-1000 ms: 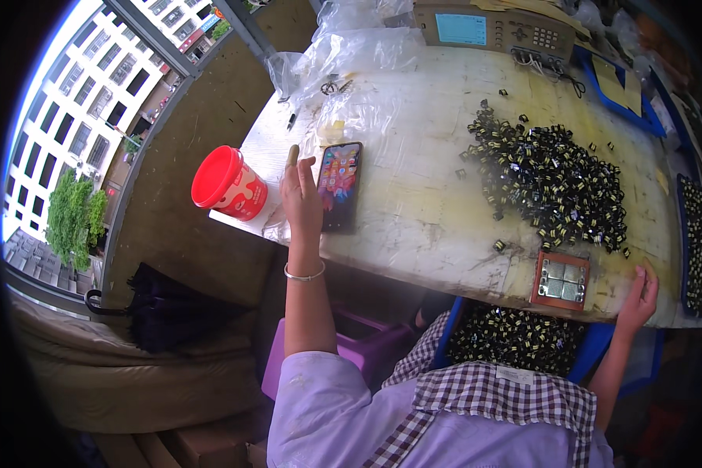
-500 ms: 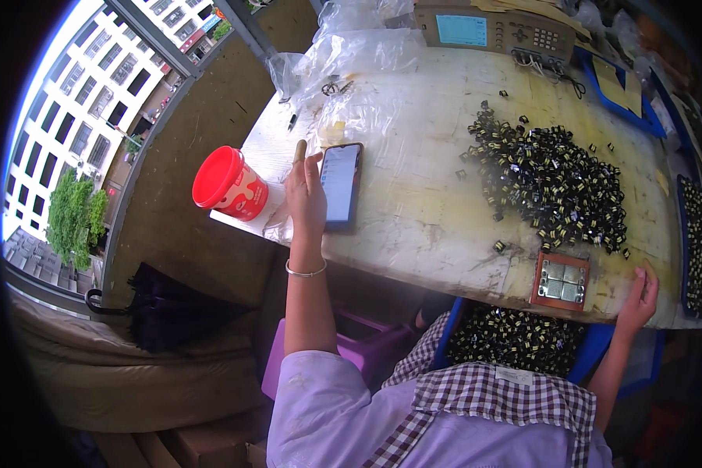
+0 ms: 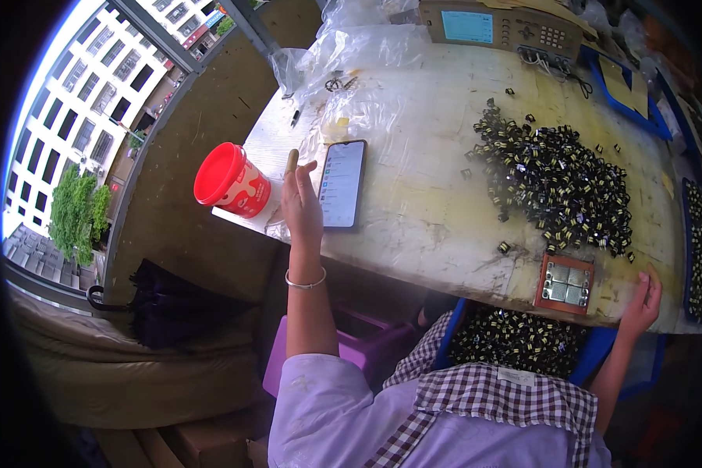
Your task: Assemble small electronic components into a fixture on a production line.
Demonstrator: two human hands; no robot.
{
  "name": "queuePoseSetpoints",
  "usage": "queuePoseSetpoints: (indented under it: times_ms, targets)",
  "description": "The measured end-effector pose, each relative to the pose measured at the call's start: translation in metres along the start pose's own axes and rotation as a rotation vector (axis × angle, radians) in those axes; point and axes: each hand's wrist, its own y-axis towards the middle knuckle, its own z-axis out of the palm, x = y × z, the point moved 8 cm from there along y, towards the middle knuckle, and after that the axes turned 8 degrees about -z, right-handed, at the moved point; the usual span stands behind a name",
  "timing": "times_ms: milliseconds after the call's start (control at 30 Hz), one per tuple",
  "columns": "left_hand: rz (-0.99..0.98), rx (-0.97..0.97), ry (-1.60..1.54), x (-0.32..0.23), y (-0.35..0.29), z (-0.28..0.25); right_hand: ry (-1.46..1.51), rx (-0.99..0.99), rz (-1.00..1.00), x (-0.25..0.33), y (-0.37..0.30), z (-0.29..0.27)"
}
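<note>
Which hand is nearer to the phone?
Left. The left hand is beside the phone, on its left; the right hand is far to its right, near the front edge of the table.

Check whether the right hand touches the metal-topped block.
Apart: the head view shows a strip of tabletop between the right hand and the metal-topped block.

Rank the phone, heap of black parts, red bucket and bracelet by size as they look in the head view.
1. Heap of black parts
2. Red bucket and phone: too close to rank
3. Bracelet
</note>
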Motion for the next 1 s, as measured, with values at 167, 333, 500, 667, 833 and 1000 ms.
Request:
queuePoseSetpoints:
  times_ms: [167,333,500,667,833,1000]
  targets:
    - [0.013,0.028,0.056,0.001,0.001,0.004,-0.022,0.009,-0.003,-0.007,-0.001,-0.003]
    - [0.043,0.063,0.070,-0.006,0.005,0.011,-0.017,0.014,-0.041,-0.002,0.000,-0.001]
    - [0.046,0.131,0.148,-0.002,0.011,0.017,-0.033,0.018,-0.032,-0.005,0.001,-0.002]
    - [0.048,0.044,0.074,-0.003,0.009,0.013,-0.035,0.014,0.004,-0.018,0.000,-0.005]
    - [-0.018,0.017,0.049,0.000,-0.008,-0.002,-0.025,0.010,0.006,-0.010,0.000,-0.003]
    - [0.065,-0.164,-0.110,-0.005,-0.047,-0.027,-0.023,0.009,-0.005,-0.009,0.000,-0.003]
